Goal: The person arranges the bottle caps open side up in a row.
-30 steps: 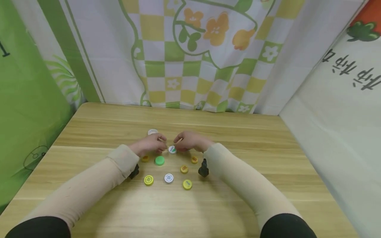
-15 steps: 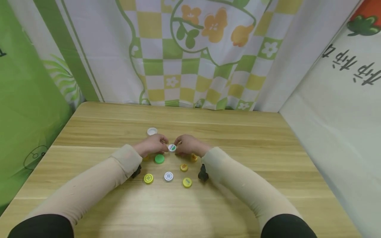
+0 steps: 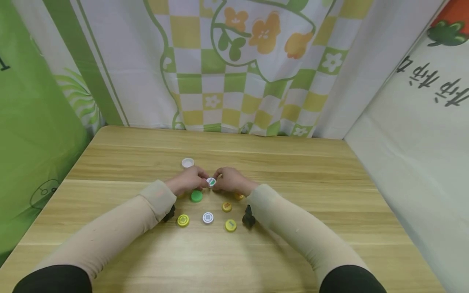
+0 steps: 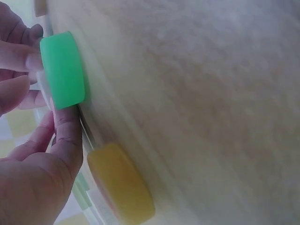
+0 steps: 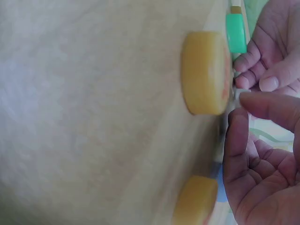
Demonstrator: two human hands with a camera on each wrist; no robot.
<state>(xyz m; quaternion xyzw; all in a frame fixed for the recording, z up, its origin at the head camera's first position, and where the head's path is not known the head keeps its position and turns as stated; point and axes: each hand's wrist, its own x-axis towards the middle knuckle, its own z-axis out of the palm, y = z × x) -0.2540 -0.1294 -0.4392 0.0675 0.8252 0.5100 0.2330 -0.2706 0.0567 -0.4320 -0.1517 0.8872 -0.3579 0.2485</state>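
A white bottle cap with a green print (image 3: pixel 211 182) is between both hands near the middle of the table. At its left edge, the thumb and fingers of the left hand (image 3: pixel 189 179) pinch it. The right hand (image 3: pixel 231 179) holds the opposite edge with bent fingers. The cap looks slightly tilted, and its sides are mostly covered by fingers. Just in front of the left hand lies a green cap (image 3: pixel 196 196), large in the left wrist view. An orange-yellow cap (image 5: pixel 205 72) stands close to the right hand in the right wrist view.
A white cap (image 3: pixel 188 162) lies behind the left hand. Nearer the person are a white cap (image 3: pixel 208 218), two yellow caps (image 3: pixel 183 220) and an orange-yellow cap (image 3: pixel 226 207). A patterned curtain (image 3: pixel 227 81) hangs behind the wooden table (image 3: pixel 311 171).
Both hands have closed in on the printed white cap from either side, and it now tilts between their fingers. The other caps lie where they were.
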